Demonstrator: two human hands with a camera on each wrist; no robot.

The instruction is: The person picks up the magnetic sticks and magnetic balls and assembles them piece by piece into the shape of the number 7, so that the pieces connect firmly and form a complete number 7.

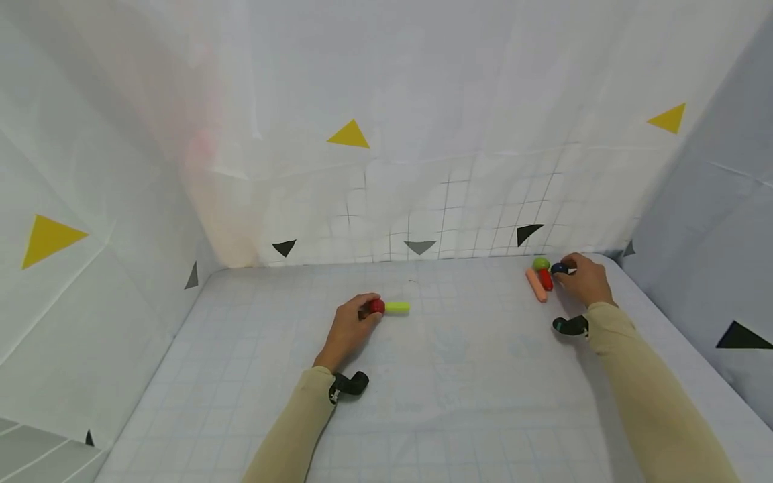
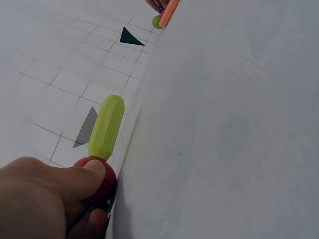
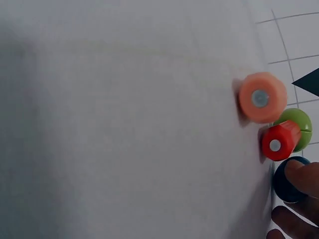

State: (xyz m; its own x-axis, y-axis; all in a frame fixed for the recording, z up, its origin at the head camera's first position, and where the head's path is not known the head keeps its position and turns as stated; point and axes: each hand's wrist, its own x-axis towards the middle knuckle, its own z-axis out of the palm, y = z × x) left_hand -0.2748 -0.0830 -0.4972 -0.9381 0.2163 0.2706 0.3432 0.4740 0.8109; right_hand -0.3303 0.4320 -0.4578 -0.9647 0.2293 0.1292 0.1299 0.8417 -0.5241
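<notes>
In the head view my left hand [image 1: 352, 327] pinches a red ball [image 1: 377, 306] at the middle of the table. A lime-yellow ribbed stick [image 2: 106, 128] touches the ball's far side; whether the two are joined I cannot tell. At the table's back right, my right hand [image 1: 584, 279] grips a dark blue ball [image 3: 287, 185] between thumb and fingers. Beside that ball lie a short red stick [image 3: 280, 143], a green ball [image 1: 541, 263] and a longer peach-coloured stick [image 1: 535, 285], grouped closely together. The red stick partly covers the green ball in the right wrist view.
A white cloth with faint grid lines covers the table [image 1: 447, 382]. White sheets [image 1: 423, 87] rise behind it and at both sides, marked with yellow, black and grey triangles. A dark wrist device [image 1: 350, 384] sits on each sleeve's cuff.
</notes>
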